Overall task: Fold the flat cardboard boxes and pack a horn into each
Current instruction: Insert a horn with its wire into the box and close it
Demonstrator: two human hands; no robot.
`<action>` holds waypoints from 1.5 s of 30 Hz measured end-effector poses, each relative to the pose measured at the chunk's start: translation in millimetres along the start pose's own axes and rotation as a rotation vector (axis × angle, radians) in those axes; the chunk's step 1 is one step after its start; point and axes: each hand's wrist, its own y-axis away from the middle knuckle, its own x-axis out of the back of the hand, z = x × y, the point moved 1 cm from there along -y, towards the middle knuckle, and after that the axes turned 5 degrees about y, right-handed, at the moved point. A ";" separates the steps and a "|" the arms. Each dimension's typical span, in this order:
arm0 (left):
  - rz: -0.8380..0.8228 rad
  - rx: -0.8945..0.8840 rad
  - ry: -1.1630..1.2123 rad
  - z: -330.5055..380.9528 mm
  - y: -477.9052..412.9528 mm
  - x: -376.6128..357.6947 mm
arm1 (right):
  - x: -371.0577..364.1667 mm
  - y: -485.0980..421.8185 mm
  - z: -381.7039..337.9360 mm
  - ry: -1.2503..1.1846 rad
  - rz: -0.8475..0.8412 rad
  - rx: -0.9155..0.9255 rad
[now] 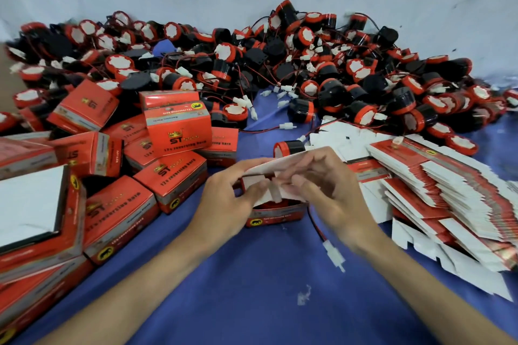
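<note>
**Status: one box at closure stage; bulk of stock unpacked**

1. Nearest the camera, a white connector (333,256) on a red-and-black lead lies on the blue cloth (252,288). The lead runs up into the box in hand, so it is not yet tucked in.
2. The box (276,214) stands on the cloth between both hands, erected, with its top flaps open. A horn (267,205) shows as a red patch inside, below the flaps.
3. The left hand (232,199) grips the box's left side, with the thumb on a white inner flap. The right hand (322,190) has its fingers bent over the raised flaps. Motion blur hides whether it pinches or only presses them.
4. Judged remaining for this box: tuck in the lead, then close the flaps.
5. To the left, packed boxes (173,176) lie in a loose heap. To the right, a large stack of flat boxes (434,176) awaits folding.
6. Farthest back, the horn pile (280,64) spans the cloth against the wall. Most of the work remains.
</note>
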 end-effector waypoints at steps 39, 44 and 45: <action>-0.265 -0.623 -0.803 -12.5 10.1 16.0 | 15.3 4.4 14.7 0.849 -0.210 0.535; -0.271 -0.688 -0.802 -3.7 5.2 19.0 | 53.0 -12.6 12.4 1.101 0.145 0.415; -0.189 -0.771 -0.829 0.5 5.3 20.5 | 67.0 -16.0 17.1 1.217 0.249 0.298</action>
